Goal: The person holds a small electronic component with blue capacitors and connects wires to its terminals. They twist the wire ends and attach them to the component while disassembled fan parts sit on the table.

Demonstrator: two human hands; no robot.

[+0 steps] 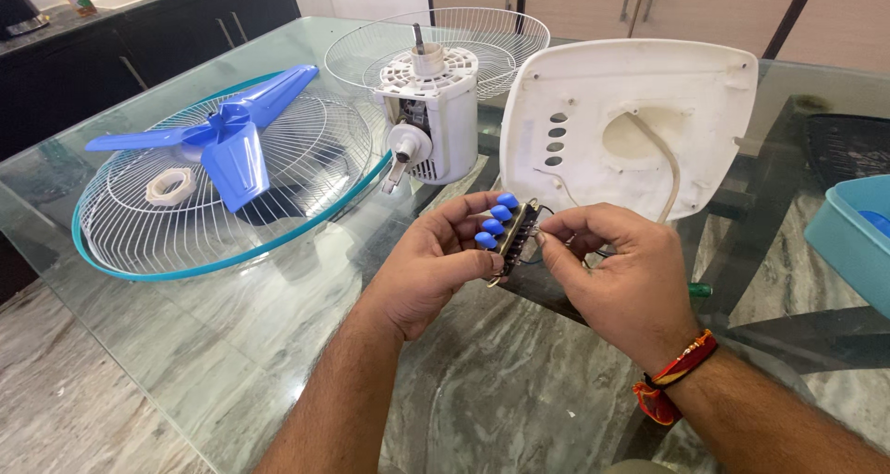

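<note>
My left hand [436, 265] grips a fan switch block [514, 233] with several blue push buttons [494, 222] facing left. My right hand [621, 270] pinches the block's right side, where thin wires run off. Both hands hover over the glass table [185, 344]. Just behind them the white fan base cover [630, 126] stands tilted on edge, its hollow inside toward me, with a white cord looping through it.
A white motor housing [431, 121] stands behind the hands. To the left lies a wire fan guard with a teal rim [222, 182], holding a blue fan blade [232, 135] and a white plastic nut [170, 186]. A second guard [464, 33] lies behind. A teal tub [853, 237] is at right.
</note>
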